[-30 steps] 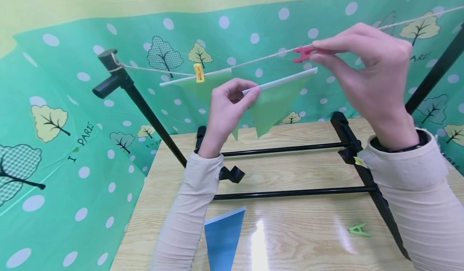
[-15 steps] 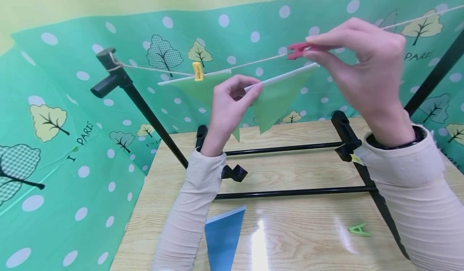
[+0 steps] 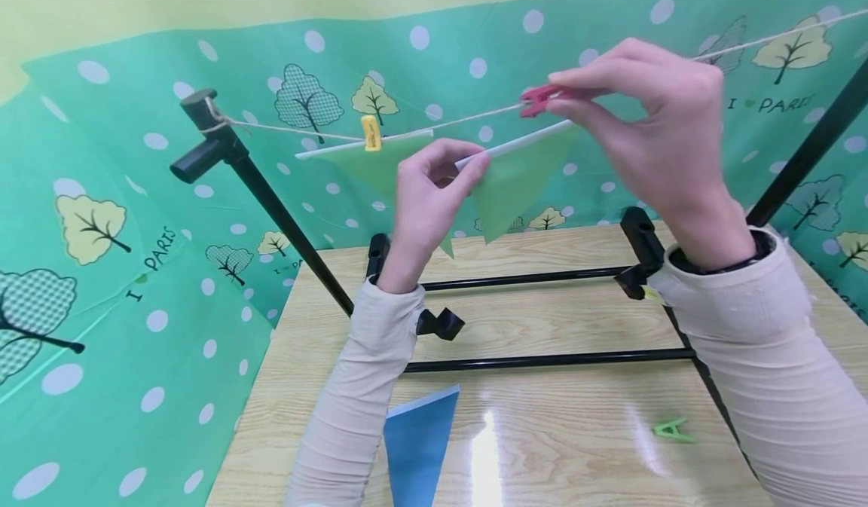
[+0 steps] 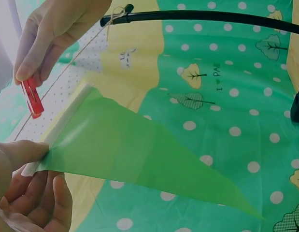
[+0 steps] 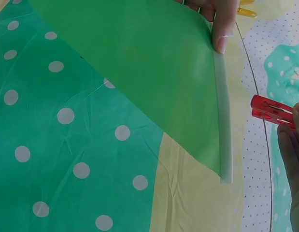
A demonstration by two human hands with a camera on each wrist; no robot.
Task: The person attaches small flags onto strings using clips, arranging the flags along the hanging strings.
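My left hand (image 3: 434,190) pinches the left end of the white top strip of a green triangular pennant (image 3: 518,183), which hangs point down. Between thumb and fingertips my right hand (image 3: 658,123) holds a red clothespin (image 3: 537,100) by its handle end, jaws toward the left. In the head view the clothespin overlaps the thin cord (image 3: 475,117), above the pennant's strip. The right wrist view shows the clothespin (image 5: 272,110) apart from the strip, its front crossing the cord's line. Another green pennant (image 3: 380,164) hangs on the cord from a yellow clothespin (image 3: 371,132).
A black frame pole (image 3: 271,213) carries the cord's left end. Black crossbars (image 3: 556,360) run low over the wooden table (image 3: 563,447). A blue pennant (image 3: 422,447) and a green clothespin (image 3: 673,430) lie at the front. Patterned cloth (image 3: 163,326) surrounds the table.
My right hand has shifted left along the cord with the red clothespin. My left hand and its green pennant have hardly moved.
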